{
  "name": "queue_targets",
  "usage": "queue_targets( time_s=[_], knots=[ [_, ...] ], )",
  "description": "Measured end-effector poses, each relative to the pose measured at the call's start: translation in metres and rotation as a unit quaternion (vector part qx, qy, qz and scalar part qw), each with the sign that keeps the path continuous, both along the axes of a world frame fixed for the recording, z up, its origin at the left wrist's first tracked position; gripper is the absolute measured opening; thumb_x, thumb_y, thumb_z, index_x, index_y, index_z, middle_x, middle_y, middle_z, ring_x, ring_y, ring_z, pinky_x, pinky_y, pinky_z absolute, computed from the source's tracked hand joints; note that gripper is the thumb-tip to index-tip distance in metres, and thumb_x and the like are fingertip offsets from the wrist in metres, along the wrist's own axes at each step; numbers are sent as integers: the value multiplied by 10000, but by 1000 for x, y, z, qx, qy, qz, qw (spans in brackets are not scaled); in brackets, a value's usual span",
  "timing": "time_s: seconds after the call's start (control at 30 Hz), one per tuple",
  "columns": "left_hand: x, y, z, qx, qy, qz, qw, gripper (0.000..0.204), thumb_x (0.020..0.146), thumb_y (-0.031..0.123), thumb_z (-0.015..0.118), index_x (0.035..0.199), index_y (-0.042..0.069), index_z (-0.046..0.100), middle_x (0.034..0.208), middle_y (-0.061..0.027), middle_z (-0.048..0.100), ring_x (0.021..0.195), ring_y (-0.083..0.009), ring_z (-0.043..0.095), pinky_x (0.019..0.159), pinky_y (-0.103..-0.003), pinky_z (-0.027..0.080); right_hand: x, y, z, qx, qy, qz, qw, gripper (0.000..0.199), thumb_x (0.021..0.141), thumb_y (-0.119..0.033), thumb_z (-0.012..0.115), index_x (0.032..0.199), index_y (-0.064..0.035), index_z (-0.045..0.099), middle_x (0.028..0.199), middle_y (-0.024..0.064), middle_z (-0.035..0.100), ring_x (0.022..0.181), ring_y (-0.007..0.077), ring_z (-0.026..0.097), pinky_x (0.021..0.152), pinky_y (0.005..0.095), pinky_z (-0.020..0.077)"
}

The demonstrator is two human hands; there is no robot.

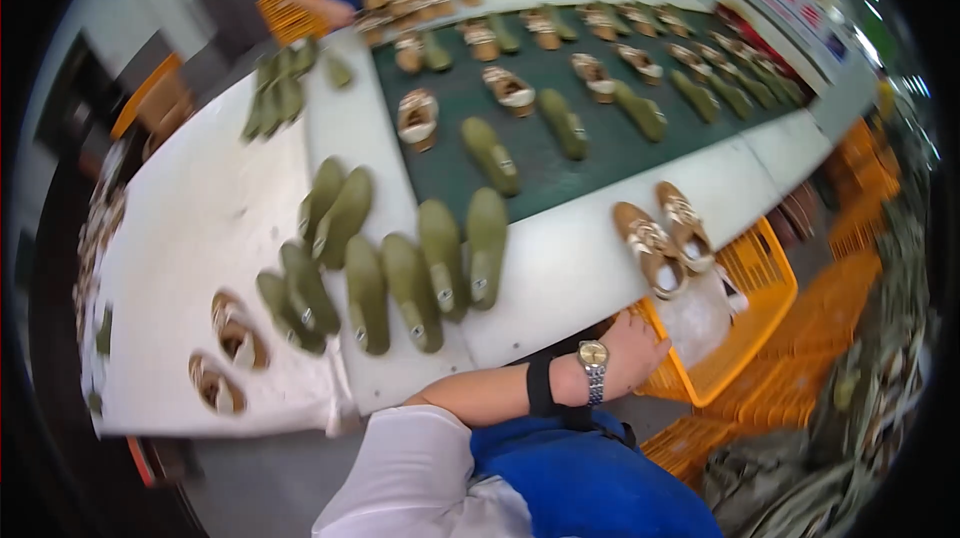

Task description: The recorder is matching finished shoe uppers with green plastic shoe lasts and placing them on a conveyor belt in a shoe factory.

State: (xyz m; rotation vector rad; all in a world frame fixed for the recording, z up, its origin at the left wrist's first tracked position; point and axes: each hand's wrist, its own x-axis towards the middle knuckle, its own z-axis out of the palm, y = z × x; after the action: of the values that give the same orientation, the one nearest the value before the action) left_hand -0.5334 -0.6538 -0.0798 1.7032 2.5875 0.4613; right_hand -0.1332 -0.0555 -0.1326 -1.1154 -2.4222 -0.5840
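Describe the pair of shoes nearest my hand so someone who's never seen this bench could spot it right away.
Start at the long dark green conveyor belt and come to the white ledge along its near side. The brown-and-white shoe pair lies at the ledge's right end, above the orange crate and the left hand. Everything else on the ledge is olive green insoles.

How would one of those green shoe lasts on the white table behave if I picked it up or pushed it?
Probably stiff: each green shoe last keeps a solid, moulded foot shape. Its smooth, slightly glossy surface suggests it may slide when pushed. With its rounded form, it could rock or tip onto its side; several nearby already lean against each other on the white table.
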Motion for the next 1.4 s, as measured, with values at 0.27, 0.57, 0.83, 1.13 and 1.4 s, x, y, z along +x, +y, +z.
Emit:
queue_targets(
  time_s=[0.27, 0.57, 0.83, 1.13, 1.4],
  knots=[
    [46, 21, -14, -35, -136, -26, 990, 388, 742, 244, 641, 1079, 85, 531, 794, -115, 617, 766, -288, 607, 666, -402, 467, -21, 23, -65, 29, -116, 52, 992, 371, 846, -240, 550, 1185, -92, 576, 1125, 137, 614, 973, 289, 602, 821, 373, 482],
    [41, 77, 23, -143, -130, -212, 958, 534, 771, 162, 655, 1254, 41, 463, 983, -191, 589, 887, -337, 577, 774, -389, 478, 241, -158, 21, -103, 21, -493, 863, 323, 859, -322, 466, 962, -58, 621, 984, 172, 634, 904, 316, 604, 745, 451, 478],
    [83, 174, 55, -155, -24, -411, 898, 503, 788, 218, 650, 1214, 0, 497, 817, -234, 597, 741, -383, 582, 651, -423, 481, 245, -240, 34, -183, 321, -411, 833, 256, 790, -298, 574, 930, -87, 613, 878, 203, 638, 870, 385, 598, 773, 442, 473],
    [105, 204, 85, -197, -30, -441, 875, 478, 804, 227, 629, 1192, -17, 496, 939, -241, 609, 819, -389, 596, 709, -412, 501, 266, -157, 5, -157, 686, -370, 606, 686, 680, -373, 729, 1171, 30, 469, 1060, 192, 587, 958, 270, 584, 792, 335, 478],
    [99, 233, 66, -261, -23, -443, 858, 463, 802, 228, 633, 1185, 0, 510, 899, -246, 607, 770, -389, 587, 670, -408, 497, 143, -129, 82, -88, 532, -393, 745, 474, 711, -135, 666, 1129, -134, 442, 953, 135, 630, 922, 318, 596, 832, 381, 435]
  ],
)
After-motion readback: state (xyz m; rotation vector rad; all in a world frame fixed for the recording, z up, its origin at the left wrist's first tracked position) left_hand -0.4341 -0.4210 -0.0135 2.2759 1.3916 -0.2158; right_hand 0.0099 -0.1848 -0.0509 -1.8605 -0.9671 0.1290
